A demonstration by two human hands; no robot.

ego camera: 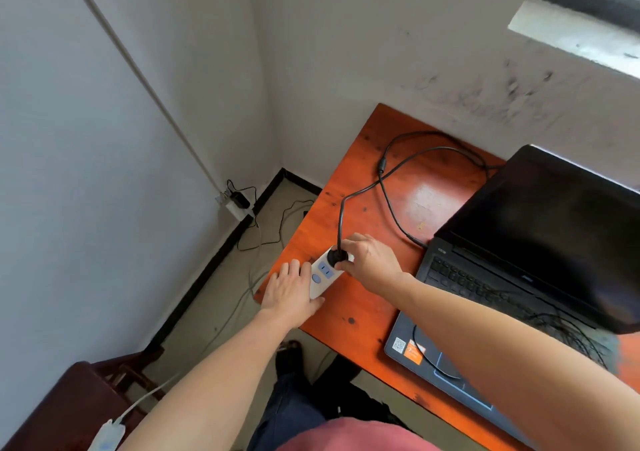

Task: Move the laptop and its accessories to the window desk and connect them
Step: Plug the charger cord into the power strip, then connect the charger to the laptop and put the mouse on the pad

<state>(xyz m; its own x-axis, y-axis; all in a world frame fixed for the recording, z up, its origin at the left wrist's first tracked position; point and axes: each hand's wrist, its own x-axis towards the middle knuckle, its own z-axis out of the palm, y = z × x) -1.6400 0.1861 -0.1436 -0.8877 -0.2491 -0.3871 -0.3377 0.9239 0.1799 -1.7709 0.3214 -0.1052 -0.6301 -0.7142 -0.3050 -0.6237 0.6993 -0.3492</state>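
Starting way over on the left: one white strip-like block (105, 440) with its own white lead sits on a dark wooden piece of furniture (69, 402). There's also one wall socket (235, 204) low in the corner with a black charger in it. Neither looks like part of this step, as far as I can tell.

Now the actual job. The left hand (291, 291) lies with fairly straight fingers against the side of the one white power strip (322, 275), bracing it at the near left corner of the orange desk (360, 315). The right hand (370, 263) has its fingers wrapped round the one black plug (335, 256), which sits at the strip's far outlet. I can't tell if it's fully seated.

My two cents: push straight down, not at an angle, and keep that left hand pressing so the strip doesn't slide off the edge. The thick black cable (360, 191) loops loosely, so there's slack and no need to tug.

On the strip, I see one free outlet and one blue button. One thick cable runs to the one open laptop (519, 277) on the desk under the window, screen dark. One thinner black wire (426, 357) lies across its palm rest.
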